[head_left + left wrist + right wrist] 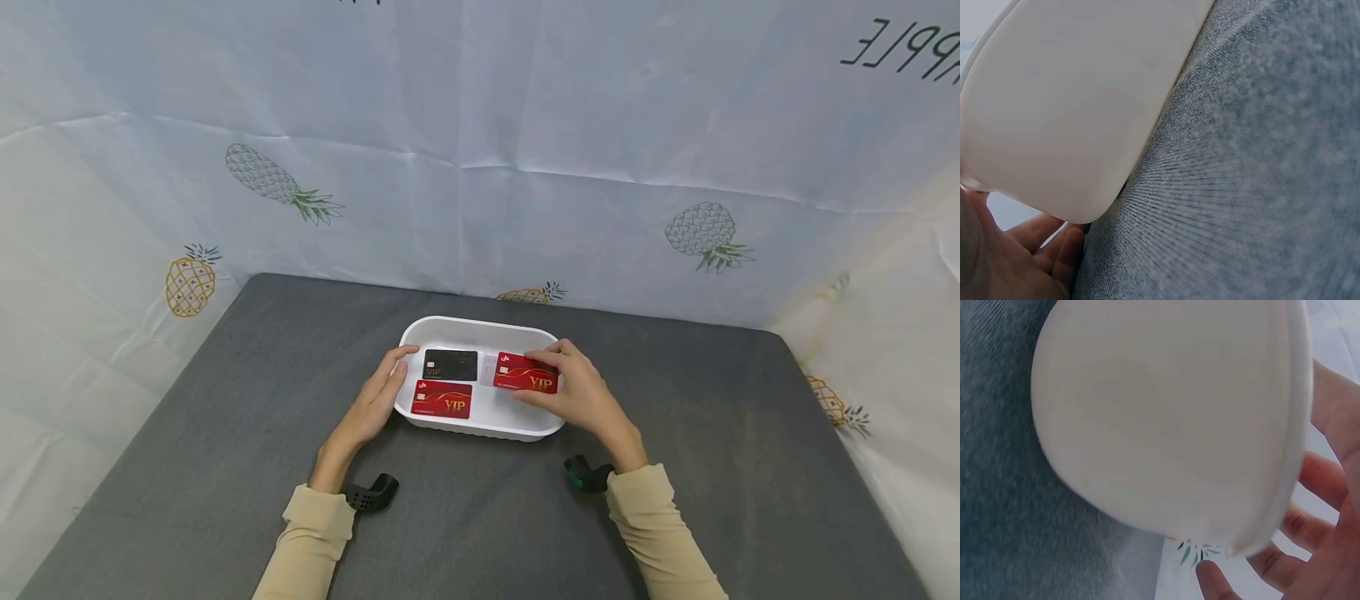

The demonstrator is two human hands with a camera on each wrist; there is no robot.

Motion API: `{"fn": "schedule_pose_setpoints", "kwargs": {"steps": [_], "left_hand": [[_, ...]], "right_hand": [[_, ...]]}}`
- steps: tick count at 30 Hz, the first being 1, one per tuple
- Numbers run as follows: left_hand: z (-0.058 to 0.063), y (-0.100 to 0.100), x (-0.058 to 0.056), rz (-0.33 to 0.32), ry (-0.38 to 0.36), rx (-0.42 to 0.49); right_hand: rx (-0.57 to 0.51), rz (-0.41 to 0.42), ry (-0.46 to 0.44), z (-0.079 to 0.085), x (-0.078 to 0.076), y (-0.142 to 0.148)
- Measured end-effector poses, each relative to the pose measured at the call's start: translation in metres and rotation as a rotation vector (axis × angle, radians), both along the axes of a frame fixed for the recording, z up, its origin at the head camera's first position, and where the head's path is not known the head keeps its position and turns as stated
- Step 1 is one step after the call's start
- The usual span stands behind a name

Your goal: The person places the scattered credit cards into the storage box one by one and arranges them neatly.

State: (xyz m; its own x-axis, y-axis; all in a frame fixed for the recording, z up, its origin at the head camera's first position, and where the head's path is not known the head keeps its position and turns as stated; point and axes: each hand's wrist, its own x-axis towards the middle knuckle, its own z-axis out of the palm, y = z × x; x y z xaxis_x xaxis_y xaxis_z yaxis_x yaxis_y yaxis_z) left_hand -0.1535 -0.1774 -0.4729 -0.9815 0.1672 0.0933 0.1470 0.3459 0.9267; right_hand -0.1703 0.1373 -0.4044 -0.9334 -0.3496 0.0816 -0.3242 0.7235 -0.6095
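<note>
A white plastic tray (480, 427) stands on the table with several cards in it. My left hand (372, 404) grips the tray's left end, thumb at the rim and other fingers around the outside, as the left wrist view shows. Over the tray's right side, my right hand (588, 396) pinches a red VIP card (517, 372) between thumb and fingers. This card partly covers a pale pinkish card (487, 369). To the left lie a black VIP card (450, 365) and, below it, a second red VIP card (441, 401). In the right wrist view the tray wall (1160, 419) hides the cards.
A dark grey cloth (225, 433) covers the table. Behind it hangs a pale curtain (465, 100) printed with pineapples, and similar sheets hang at both sides. Black wrist straps (372, 493) sit on the forearms.
</note>
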Motion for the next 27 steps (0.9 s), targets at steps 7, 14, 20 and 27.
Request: {"fn": "schedule_pose_setpoints", "kwargs": {"steps": [7, 14, 20, 27], "left_hand": [[-0.001, 0.0, 0.0, 0.005, -0.004, -0.001], [0.0, 0.001, -0.001, 0.008, -0.008, -0.004], [-0.001, 0.001, -0.001, 0.002, -0.004, -0.002], [-0.001, -0.001, -0.001, 0.0, -0.003, 0.002]], "right_hand": [[0.048, 0.035, -0.003, -0.004, -0.002, -0.009], [0.125, 0.063, -0.012, -0.01, -0.002, -0.016], [0.179, 0.062, -0.04, -0.011, -0.002, -0.021], [0.238, 0.042, -0.07, -0.011, -0.001, -0.024]]}}
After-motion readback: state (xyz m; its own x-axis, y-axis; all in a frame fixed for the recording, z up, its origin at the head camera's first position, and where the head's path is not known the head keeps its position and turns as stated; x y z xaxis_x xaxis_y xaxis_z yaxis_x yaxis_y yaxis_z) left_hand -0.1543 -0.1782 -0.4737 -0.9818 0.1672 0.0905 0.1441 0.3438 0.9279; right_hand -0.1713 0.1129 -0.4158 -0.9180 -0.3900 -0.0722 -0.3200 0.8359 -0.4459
